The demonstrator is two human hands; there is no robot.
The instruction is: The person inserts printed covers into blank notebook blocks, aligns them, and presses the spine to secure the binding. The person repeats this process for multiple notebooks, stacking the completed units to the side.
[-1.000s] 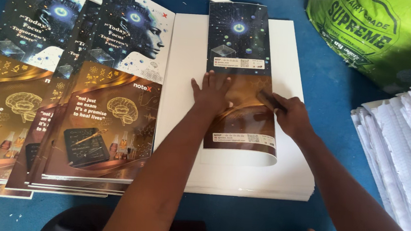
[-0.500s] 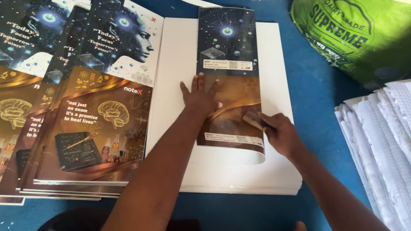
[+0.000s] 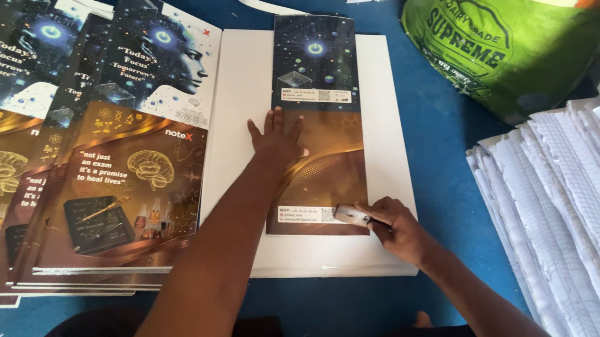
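Pressing a folded cover on the white board

My left hand [image 3: 276, 140] lies flat, fingers spread, on the folded printed cover [image 3: 320, 128]; my right hand [image 3: 391, 228] grips a small pale block [image 3: 351, 215] at its lower edge, atop the white board stack [image 3: 240, 115].

Blue floor [image 3: 448, 165], white board stack [image 3: 387, 125], printed covers [image 3: 122, 198], green sack [image 3: 526, 50], paper stacks [image 3: 566, 187]

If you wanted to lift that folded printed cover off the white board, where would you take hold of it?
Probably at the far short edge of the folded cover, coming from the top: it overhangs the white board there, so fingers could slip under. The left hand pins its middle; the right hand presses the near corner.
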